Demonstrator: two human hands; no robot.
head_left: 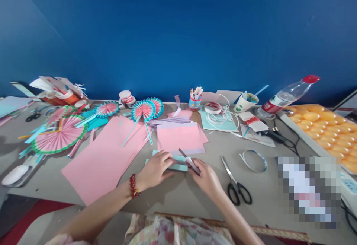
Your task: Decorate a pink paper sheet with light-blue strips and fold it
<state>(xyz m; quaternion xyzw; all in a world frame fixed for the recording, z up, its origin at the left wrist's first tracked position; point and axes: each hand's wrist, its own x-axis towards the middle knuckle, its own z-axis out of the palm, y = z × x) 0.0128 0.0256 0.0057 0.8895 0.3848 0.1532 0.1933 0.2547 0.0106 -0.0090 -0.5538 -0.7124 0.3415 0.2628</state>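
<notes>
My left hand (154,168), with a red bead bracelet at the wrist, lies with curled fingers pressing down on a folded teal paper strip (178,162) on the grey table (181,193). My right hand (205,178) pinches the right end of the same folded paper, where a pink and grey pleated edge (191,162) sticks up. Both hands meet over this paper near the table's front middle.
Black-handled scissors (236,185) lie right of my right hand. Pink sheets (106,159) spread to the left and behind. Finished paper fans (60,135) lie far left. Tape rolls (213,108), cups (245,102), a bottle (287,96) and an orange tray (326,129) stand behind and to the right.
</notes>
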